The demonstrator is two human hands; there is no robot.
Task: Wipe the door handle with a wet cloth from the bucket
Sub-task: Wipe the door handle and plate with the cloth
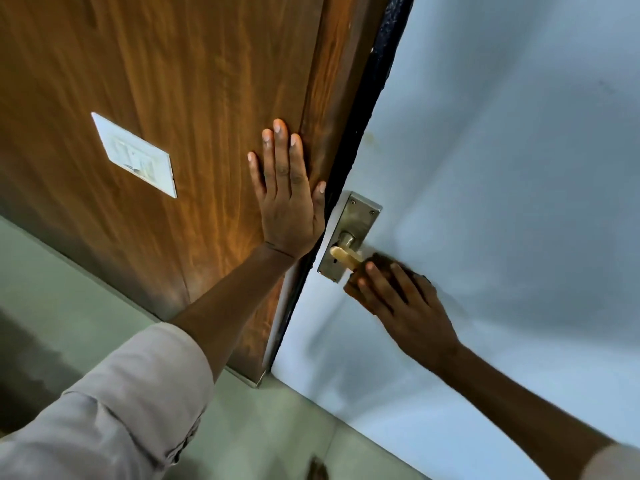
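While the left hand point(289, 202) lay flat, fingers spread, on the wooden panel point(156, 81), the right hand point(405, 299) clutched a soft brown cloth point(356, 282) around the brass lever handle point(346, 255); rigid and probably slick, it looked best gripped along its length.

Left hand point(289, 202) flat on wooden panel point(156, 81); right hand point(405, 299) presses brown cloth point(375, 268) on door handle point(346, 256)
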